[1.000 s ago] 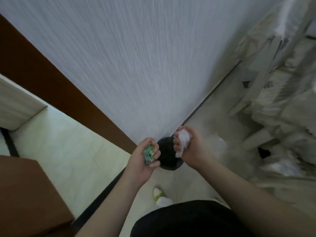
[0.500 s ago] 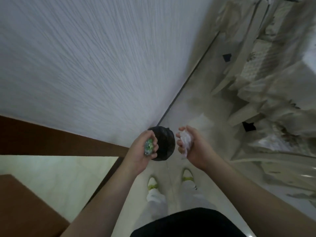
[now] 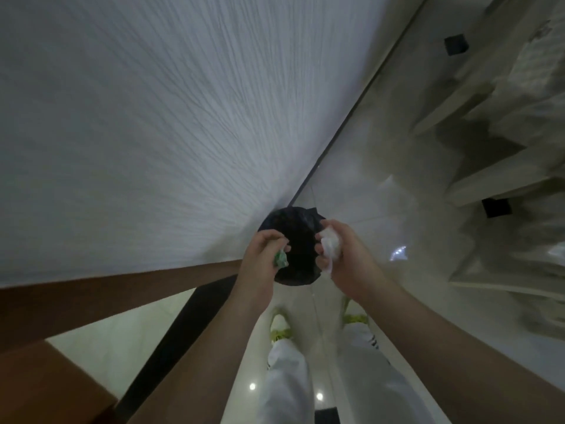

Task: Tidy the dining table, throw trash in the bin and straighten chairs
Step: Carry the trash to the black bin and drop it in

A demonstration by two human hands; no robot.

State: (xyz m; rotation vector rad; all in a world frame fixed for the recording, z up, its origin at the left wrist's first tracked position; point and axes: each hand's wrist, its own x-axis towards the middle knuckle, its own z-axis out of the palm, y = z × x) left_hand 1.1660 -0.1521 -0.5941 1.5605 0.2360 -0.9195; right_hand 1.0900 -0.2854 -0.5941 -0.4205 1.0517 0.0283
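A small round bin with a black bag (image 3: 296, 246) stands on the floor against the white wall, right under my hands. My left hand (image 3: 263, 261) is closed around a crumpled green wrapper (image 3: 280, 259) at the bin's left rim. My right hand (image 3: 342, 255) grips a crumpled white tissue (image 3: 330, 243) at the bin's right rim. Both pieces of trash are still in my fingers, above the bin's opening.
The white textured wall (image 3: 153, 133) fills the left and top. A brown door frame (image 3: 91, 301) and brown furniture (image 3: 46, 387) lie at lower left. Pale, plastic-covered furniture (image 3: 504, 148) stands to the right. My feet in white shoes (image 3: 281, 327) are on the glossy tile floor.
The view has tilted down and closed in on the bin. Both hands, still holding their trash, have come over the bin's rim on either side.
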